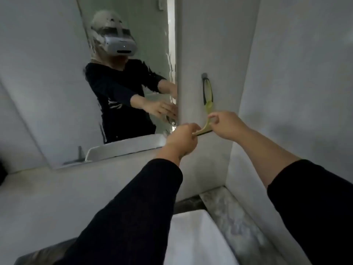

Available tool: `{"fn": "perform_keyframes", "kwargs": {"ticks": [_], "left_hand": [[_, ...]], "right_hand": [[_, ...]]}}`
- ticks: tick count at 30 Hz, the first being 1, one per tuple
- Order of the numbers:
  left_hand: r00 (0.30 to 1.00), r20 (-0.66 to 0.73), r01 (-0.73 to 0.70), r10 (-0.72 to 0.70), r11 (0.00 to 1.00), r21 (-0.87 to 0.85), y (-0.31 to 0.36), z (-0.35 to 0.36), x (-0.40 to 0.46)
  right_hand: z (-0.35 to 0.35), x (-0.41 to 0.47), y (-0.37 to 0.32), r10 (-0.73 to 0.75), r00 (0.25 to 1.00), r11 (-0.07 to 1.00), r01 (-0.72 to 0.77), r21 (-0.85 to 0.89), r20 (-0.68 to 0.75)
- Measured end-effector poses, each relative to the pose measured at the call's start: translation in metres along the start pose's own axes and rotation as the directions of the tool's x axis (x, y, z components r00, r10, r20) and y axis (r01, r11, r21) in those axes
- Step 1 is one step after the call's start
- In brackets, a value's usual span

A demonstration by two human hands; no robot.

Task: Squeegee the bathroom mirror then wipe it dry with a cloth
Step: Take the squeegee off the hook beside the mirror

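Note:
A yellow-green squeegee [207, 104] hangs by its dark loop handle from a grey wall hook [204, 75], on the white wall right of the mirror [57, 92]. My left hand [182, 139] grips the left end of the squeegee's blade bar. My right hand [226, 125] pinches the neck where handle meets blade. The mirror has water streaks near its right edge and reflects a person in dark sleeves wearing a headset. No cloth is in view.
A white basin [193, 238] sits below my arms on a mottled grey counter [235, 217]. The wall turns a corner just right of the hook. A white ledge [86, 178] runs beneath the mirror.

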State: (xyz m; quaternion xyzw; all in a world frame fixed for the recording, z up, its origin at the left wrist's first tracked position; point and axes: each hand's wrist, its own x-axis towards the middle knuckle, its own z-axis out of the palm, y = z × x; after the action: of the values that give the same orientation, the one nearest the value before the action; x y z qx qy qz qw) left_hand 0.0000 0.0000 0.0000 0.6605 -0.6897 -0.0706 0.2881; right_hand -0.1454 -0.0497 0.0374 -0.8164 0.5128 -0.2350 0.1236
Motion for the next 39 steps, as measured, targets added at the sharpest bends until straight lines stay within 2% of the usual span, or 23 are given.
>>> {"fn": "perform_keyframes", "kwargs": {"ticks": [5,10,14,16,23,27,30,32,34,35,37,39], "left_hand": [[0.987,-0.158,0.004,-0.008,1.0,-0.026,-0.003,0.044,0.035],[0.936,-0.352,-0.048,-0.013,0.986,-0.162,-0.002,0.087,0.067],[0.871,-0.489,-0.022,-0.054,0.989,-0.149,-0.001,0.11,0.075],[0.854,-0.514,-0.002,-0.086,0.986,-0.168,0.003,0.113,0.075],[0.821,-0.548,0.018,-0.157,0.968,-0.25,0.039,0.092,0.058],[0.794,-0.6,-0.006,-0.1,0.985,-0.173,0.046,0.065,0.041],[0.78,-0.624,-0.024,-0.049,0.994,-0.109,0.042,0.033,0.027],[0.781,-0.624,-0.044,-0.018,0.996,-0.084,0.034,0.008,0.015],[0.767,-0.642,-0.047,0.013,0.998,-0.036,0.023,-0.02,0.001],[0.757,-0.652,-0.033,0.03,0.999,0.008,0.016,-0.036,-0.006],[0.738,-0.67,-0.023,0.085,0.995,0.101,0.003,-0.069,-0.018],[0.712,-0.685,-0.046,0.153,0.984,0.172,-0.004,-0.097,-0.034]], "right_hand": [[0.0,0.05,0.017,-0.007,0.981,0.995,0.027,0.1,-0.195],[0.014,0.095,0.017,-0.067,0.941,0.946,0.166,0.279,-0.331],[0.026,0.106,0.019,-0.122,0.888,0.919,0.27,0.288,-0.444],[0.025,0.104,0.019,-0.132,0.874,0.913,0.291,0.286,-0.468],[-0.011,0.083,0.0,-0.07,0.873,0.949,0.207,0.237,-0.484],[-0.032,0.061,-0.022,0.016,0.862,0.929,0.174,0.326,-0.506],[-0.043,0.045,-0.046,0.016,0.85,0.912,0.204,0.357,-0.527],[-0.049,0.033,-0.065,-0.043,0.84,0.947,0.207,0.246,-0.541],[-0.055,0.019,-0.084,-0.204,0.804,0.975,0.22,-0.04,-0.559],[-0.058,0.012,-0.094,-0.315,0.788,0.949,0.25,-0.192,-0.529],[-0.061,0.004,-0.113,-0.518,0.757,0.83,0.333,-0.448,-0.398],[-0.066,-0.003,-0.131,-0.645,0.719,0.678,0.382,-0.628,-0.26]]}}
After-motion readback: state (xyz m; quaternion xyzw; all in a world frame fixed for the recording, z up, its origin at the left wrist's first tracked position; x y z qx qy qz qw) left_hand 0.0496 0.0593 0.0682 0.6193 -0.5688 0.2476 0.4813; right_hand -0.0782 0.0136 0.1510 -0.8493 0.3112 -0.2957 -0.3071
